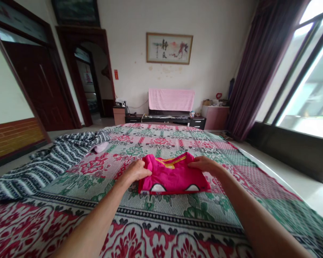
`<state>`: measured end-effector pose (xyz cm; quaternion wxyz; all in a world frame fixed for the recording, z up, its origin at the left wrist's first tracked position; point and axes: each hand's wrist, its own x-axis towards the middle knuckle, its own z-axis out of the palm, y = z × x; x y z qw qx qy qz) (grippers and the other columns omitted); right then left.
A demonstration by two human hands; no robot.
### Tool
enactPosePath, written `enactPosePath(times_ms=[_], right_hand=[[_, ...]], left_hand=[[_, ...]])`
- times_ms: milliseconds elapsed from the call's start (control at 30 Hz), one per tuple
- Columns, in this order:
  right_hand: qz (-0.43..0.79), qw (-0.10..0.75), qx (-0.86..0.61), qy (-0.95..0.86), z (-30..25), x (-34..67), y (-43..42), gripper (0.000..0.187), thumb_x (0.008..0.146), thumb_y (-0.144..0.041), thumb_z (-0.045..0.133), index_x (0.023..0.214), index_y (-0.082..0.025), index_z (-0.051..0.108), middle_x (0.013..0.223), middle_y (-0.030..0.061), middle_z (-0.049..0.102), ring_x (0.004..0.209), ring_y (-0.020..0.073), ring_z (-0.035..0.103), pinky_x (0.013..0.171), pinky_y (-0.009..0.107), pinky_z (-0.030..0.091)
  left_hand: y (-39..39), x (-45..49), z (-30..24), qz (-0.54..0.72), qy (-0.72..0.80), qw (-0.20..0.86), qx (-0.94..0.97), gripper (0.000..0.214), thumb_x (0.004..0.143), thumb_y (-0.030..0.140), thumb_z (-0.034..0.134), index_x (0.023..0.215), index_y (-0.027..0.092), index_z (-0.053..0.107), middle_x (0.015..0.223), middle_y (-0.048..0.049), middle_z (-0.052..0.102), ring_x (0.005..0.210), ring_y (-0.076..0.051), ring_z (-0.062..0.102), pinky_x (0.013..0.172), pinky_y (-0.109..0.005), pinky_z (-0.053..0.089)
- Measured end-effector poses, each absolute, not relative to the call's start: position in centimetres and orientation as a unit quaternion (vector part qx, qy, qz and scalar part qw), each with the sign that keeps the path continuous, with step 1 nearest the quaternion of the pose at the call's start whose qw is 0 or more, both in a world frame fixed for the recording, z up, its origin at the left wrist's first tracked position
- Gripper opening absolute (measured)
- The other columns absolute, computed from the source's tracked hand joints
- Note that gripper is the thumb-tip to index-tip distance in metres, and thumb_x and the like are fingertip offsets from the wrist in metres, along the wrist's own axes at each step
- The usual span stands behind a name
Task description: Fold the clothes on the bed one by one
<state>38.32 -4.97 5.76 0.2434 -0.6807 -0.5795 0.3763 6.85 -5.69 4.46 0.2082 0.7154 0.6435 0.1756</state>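
Note:
A bright pink shirt (pixel 172 175) lies folded into a compact rectangle on the patterned bedspread (pixel 161 215). Its neckline, with a yellow inner band, faces away from me, and two white printed shapes with dark outlines show along the near edge. My left hand (pixel 137 170) pinches the shirt's upper left corner between thumb and fingers. At the upper right shoulder, my right hand (pixel 204 163) grips the cloth, its fingertips partly hidden by the fabric.
A black-and-white striped garment (pixel 61 157) lies heaped at the left, with a small pale pink cloth (pixel 101 147) beside it. Beyond the bed stand a low black cabinet (pixel 197 123) and a screen under a pink cloth (pixel 171 99). Purple curtains (pixel 255 71) hang at the right.

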Motion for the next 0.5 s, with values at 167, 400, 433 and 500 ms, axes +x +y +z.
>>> enactPosePath(times_ms=[167,400,433,500], right_hand=[[0.476,0.286,-0.630,-0.543,5.3,38.3,-5.1,0.020,0.067,-0.032,0.072,0.073,-0.014,0.067,0.072,0.0060,0.071,0.058,0.0118,0.062,0.048,0.018,0.045],[0.530,0.331,-0.603,-0.495,5.6,37.8,-5.7,0.010,0.069,-0.022,0.069,0.072,-0.014,0.064,0.067,0.0047,0.070,0.058,0.0130,0.064,0.050,0.019,0.050],[0.539,0.335,-0.598,-0.490,5.6,37.7,-5.7,0.008,0.069,-0.020,0.069,0.072,-0.014,0.063,0.068,0.0050,0.070,0.059,0.0134,0.065,0.051,0.020,0.051],[0.552,0.338,-0.586,-0.487,5.4,37.6,-5.6,0.006,0.070,-0.018,0.068,0.073,-0.015,0.063,0.070,0.0057,0.071,0.061,0.0140,0.065,0.055,0.021,0.053]], left_hand=[[-6.3,7.6,5.1,0.222,0.660,0.253,0.672,0.012,0.057,0.025,0.061,0.056,0.018,0.051,0.046,0.0046,0.045,0.046,-0.011,0.044,0.041,-0.022,0.025],[-6.7,7.7,4.9,0.299,0.603,0.451,0.586,0.023,0.059,0.022,0.063,0.080,0.015,0.058,0.067,-0.0010,0.065,0.056,-0.014,0.059,0.046,-0.021,0.039],[-6.5,7.6,4.7,0.306,0.597,0.460,0.582,0.025,0.059,0.022,0.063,0.083,0.015,0.059,0.070,-0.0019,0.066,0.058,-0.015,0.060,0.047,-0.021,0.041],[-6.1,7.4,4.2,0.319,0.590,0.463,0.579,0.031,0.060,0.023,0.064,0.089,0.014,0.060,0.074,-0.0031,0.068,0.060,-0.015,0.062,0.050,-0.021,0.044]])
